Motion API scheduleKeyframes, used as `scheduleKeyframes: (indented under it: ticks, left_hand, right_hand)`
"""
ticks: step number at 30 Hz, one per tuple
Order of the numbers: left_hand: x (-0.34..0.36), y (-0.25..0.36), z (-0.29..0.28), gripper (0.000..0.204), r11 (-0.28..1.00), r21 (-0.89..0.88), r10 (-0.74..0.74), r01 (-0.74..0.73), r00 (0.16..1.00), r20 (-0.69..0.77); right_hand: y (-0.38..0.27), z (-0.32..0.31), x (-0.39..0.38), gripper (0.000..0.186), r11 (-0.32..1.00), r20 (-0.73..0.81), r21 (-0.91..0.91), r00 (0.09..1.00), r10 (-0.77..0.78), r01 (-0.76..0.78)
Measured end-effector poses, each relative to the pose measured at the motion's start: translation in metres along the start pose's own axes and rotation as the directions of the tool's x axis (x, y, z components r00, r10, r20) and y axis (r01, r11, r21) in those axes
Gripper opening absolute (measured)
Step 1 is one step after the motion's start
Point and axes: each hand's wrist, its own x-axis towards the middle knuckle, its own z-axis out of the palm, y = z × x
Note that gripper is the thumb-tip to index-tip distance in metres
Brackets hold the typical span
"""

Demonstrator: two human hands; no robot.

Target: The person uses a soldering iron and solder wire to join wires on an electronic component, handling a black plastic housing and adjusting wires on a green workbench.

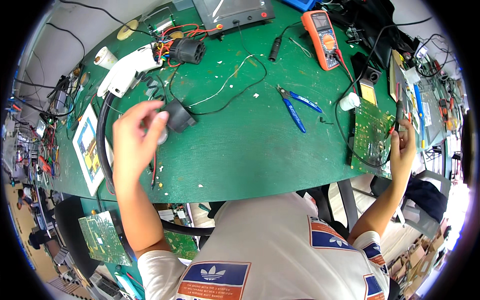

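Observation:
My left hand (134, 137) hovers over the left of the green table, thumb and fingers apart, with nothing visible between them. Close to its fingertips lies a black cylindrical part (179, 116) with a thin black cable, and a small pale round piece (162, 136) shows partly behind the thumb. At the right edge my right hand (404, 146) has its fingers closed around a dark pen-shaped tool (399, 111), possibly a soldering iron; its exact kind is unclear. Beneath and beside that hand rests a green circuit board (367, 135), with a white capped jar (349, 101) at its edge.
Blue-handled cutters (295, 107) lie open mid-table. Behind them are an orange multimeter (322, 40) and a dark-framed screen (235, 15). A white housing (127, 70) with a thick black hose (102, 130), loose wires and a black connector (187, 50) occupies the left. Cables loop across the right.

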Motion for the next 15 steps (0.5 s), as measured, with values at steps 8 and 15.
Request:
scheduleKeyframes:
  ticks: [8, 15]
  left_hand:
    - [0.040, 0.001, 0.030, 0.024, 0.955, 0.265, 0.141, -0.129, 0.990, -0.024]
    - [-0.002, -0.005, 0.032, 0.056, 0.924, 0.315, 0.180, -0.218, 0.973, 0.144]
  right_hand:
    - [-0.030, -0.011, -0.011, 0.031, 0.914, 0.018, 0.245, 0.941, -0.337, 0.322]
    - [-0.047, 0.000, 0.003, 0.027, 0.852, -0.037, 0.160, 0.865, -0.500, 0.499]
